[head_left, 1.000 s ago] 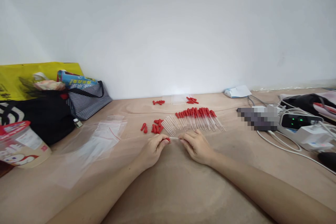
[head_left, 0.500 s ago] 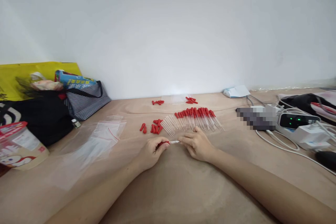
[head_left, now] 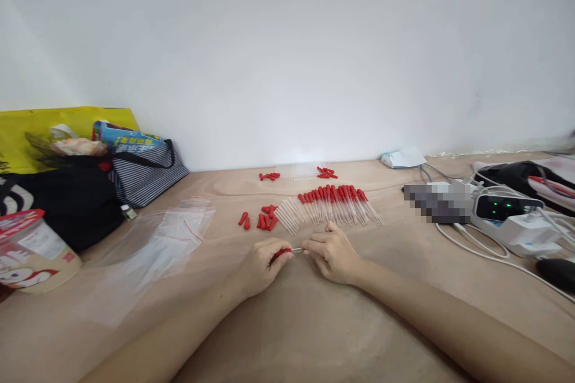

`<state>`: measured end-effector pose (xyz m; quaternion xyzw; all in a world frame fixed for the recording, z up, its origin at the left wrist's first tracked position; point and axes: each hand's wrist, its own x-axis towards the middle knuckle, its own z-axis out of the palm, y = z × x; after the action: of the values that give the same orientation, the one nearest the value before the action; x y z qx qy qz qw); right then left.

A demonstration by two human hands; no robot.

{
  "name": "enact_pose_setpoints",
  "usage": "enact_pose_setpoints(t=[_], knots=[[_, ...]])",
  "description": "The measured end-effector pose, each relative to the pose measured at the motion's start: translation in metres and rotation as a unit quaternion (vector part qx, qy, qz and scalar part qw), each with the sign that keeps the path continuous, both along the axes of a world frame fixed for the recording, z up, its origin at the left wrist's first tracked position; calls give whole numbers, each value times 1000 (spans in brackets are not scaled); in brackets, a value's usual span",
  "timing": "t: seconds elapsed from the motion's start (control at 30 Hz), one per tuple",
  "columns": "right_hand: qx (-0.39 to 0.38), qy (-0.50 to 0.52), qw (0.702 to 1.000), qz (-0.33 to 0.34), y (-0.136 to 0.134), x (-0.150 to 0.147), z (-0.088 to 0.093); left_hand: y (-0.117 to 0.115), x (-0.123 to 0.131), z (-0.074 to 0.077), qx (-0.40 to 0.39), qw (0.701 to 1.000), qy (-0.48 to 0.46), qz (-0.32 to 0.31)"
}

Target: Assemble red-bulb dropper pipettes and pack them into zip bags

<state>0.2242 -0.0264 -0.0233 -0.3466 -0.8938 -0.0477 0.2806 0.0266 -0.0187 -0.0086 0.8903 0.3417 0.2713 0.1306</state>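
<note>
Closed around a red rubber dropper bulb [head_left: 282, 252] is my left hand [head_left: 265, 263]. My right hand [head_left: 331, 254] pinches a clear glass dropper tube [head_left: 296, 249], whose other end meets the bulb's mouth. Most of the tube is hidden by my right fingers. Just beyond my hands, several loose glass tubes [head_left: 287, 215] lie side by side. To their right is a row of droppers [head_left: 339, 200] with red bulbs on their ends. Several loose red bulbs [head_left: 268, 218] rest left of the tubes.
Farther back lie more red bulbs [head_left: 269, 176] and tubes [head_left: 304, 172]. Clear plastic bags [head_left: 166, 245] spread on the left, near a striped bag [head_left: 148, 173] and a paper cup [head_left: 40, 251]. A power strip [head_left: 516, 224] with cables and a tissue pack [head_left: 403, 158] are on the right.
My hands have come slightly closer together and a little nearer to me. Less of the glass tube shows between them. The bulb stays in my left hand.
</note>
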Motion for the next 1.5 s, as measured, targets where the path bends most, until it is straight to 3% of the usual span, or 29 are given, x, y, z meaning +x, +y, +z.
enact_pose_setpoints(t=[0.87, 1.0, 1.17, 1.27, 1.5], knots=[[42, -35, 998, -23, 2, 8, 2, 8, -8, -5, -1, 998, -61, 9], [20, -42, 999, -29, 1, 8, 2, 11, -9, -5, 6, 996, -68, 49], [-50, 96, 986, -127, 28, 13, -2, 15, -11, -8, 6, 984, -79, 158], [-92, 152, 964, -200, 52, 12, 3, 15, -10, -7, 2, 984, -65, 167], [-167, 45, 906, -387, 72, -6, 17, 21, -17, -2, 72, 971, -20, 226]])
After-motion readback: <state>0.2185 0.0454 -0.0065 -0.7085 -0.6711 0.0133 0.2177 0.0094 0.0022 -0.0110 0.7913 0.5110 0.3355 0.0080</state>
